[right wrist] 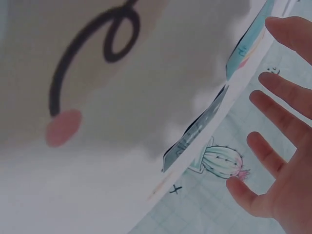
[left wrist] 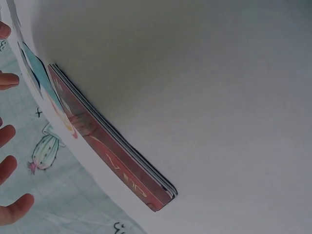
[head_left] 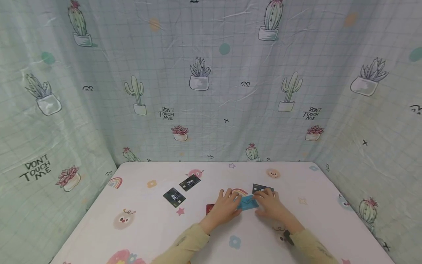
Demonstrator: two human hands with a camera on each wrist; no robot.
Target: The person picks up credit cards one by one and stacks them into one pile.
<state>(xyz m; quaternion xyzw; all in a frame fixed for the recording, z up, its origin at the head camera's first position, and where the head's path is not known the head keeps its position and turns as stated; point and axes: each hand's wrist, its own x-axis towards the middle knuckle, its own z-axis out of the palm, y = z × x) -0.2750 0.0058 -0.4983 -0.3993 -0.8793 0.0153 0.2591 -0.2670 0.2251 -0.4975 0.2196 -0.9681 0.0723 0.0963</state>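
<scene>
A light blue card (head_left: 248,202) marked VIP lies between the two hands in the head view. At its left end is the left hand (head_left: 226,206); at its right end, the right hand (head_left: 267,203). Both wrist views show fingers spread apart and fairly straight; whether they touch the card is hard to tell. Partly hidden by the left hand, a red card (head_left: 209,209) tops a small stack, whose layered edge shows in the left wrist view. Just beyond the right hand lies a dark Vip card (head_left: 260,188), partly covered by its fingers.
Two more dark Vip cards, one nearer (head_left: 174,197) and one farther (head_left: 189,182), lie to the left on the patterned white tabletop (head_left: 148,234). A cactus-print curtain (head_left: 211,102) rises behind the table and along both sides.
</scene>
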